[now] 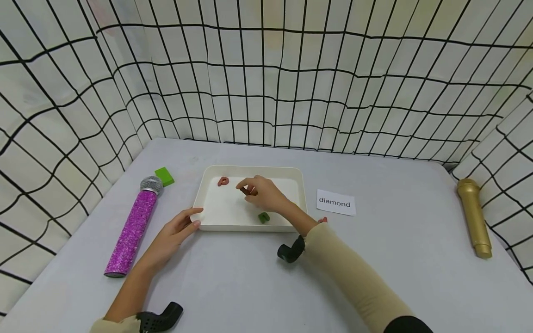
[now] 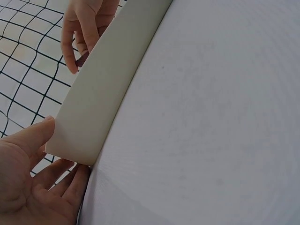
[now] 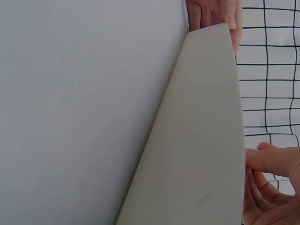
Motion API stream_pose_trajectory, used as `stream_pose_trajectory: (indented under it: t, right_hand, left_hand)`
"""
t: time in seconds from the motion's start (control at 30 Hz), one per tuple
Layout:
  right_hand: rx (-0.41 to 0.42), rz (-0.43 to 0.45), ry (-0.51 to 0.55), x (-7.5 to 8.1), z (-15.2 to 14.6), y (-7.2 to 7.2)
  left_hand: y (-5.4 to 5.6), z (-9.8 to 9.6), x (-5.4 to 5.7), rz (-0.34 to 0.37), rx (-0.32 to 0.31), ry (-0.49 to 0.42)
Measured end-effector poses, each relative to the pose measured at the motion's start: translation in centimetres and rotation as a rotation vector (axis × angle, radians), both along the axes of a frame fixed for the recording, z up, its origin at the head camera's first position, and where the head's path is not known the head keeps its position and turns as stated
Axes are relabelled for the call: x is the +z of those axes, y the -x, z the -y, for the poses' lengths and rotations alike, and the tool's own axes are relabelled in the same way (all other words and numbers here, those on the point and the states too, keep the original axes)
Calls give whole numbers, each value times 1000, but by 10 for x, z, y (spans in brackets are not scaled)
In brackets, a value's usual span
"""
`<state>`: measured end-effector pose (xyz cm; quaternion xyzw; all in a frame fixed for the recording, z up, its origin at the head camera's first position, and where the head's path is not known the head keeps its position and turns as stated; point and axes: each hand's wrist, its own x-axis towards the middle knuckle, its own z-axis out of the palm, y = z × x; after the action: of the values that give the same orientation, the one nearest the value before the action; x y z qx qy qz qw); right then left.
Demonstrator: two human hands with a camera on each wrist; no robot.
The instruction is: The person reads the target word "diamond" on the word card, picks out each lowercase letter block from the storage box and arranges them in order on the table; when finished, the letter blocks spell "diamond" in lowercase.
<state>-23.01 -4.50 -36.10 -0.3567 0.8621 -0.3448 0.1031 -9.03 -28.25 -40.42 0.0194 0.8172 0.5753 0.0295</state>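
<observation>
A shallow white tray [image 1: 250, 227] lies on the table. My left hand [image 1: 176, 231] grips its near left corner, thumb at the rim and fingers along the side. Above the tray's middle, my right hand [image 1: 264, 193] pinches a small dark reddish-brown piece [image 2: 82, 59], mostly hidden by the fingers. Inside the tray, a red letter-like piece shaped like a "p" [image 1: 223, 181] lies at the far left. A green letter-like piece [image 1: 264, 217] sits near the front wall, below my right hand.
Left of the tray lies a glittery pink microphone [image 1: 132, 231], a green block [image 1: 164, 176] by its head. To the right are a card reading "diamond" [image 1: 336, 202], a red piece [image 1: 323, 220] partly behind my right wrist, and a gold cylinder [image 1: 474, 217]. Black netting [image 1: 262, 92] surrounds the table.
</observation>
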Motion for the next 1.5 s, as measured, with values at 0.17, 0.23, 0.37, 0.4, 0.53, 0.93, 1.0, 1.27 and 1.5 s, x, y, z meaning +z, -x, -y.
stream_pose_trajectory:
  t: [0.17, 0.23, 0.37, 0.4, 0.53, 0.93, 1.0, 1.27, 1.5]
  right_hand:
    - [17, -11, 30, 3, -17, -5]
    - [11, -14, 47, 5, -27, -9]
    - [1, -33, 92, 5, -48, -14]
    - [-2, -42, 100, 5, -53, -15]
    - [-19, -75, 105, 4, -75, -18]
    - [-123, -78, 27, 2, -145, -32]
    - [-146, -83, 15, -1, -157, -33]
    - [-207, -144, -14, -16, -191, -36]
    - [-208, -118, -69, -21, -202, -36]
  left_hand:
    - [0, -1, 2, -10, -4, -1]
    - [1, -2, 2, -16, -7, -3]
    - [1, -2, 3, -22, -10, -3]
    - [1, -2, 3, -21, -9, -2]
    - [0, 0, 2, -18, -5, 0]
    - [1, 0, 2, -13, -5, -5]
    - [1, 0, 2, -12, -6, -6]
    - [2, 1, 0, -12, -7, 11]
    - [2, 0, 1, -18, -10, 23]
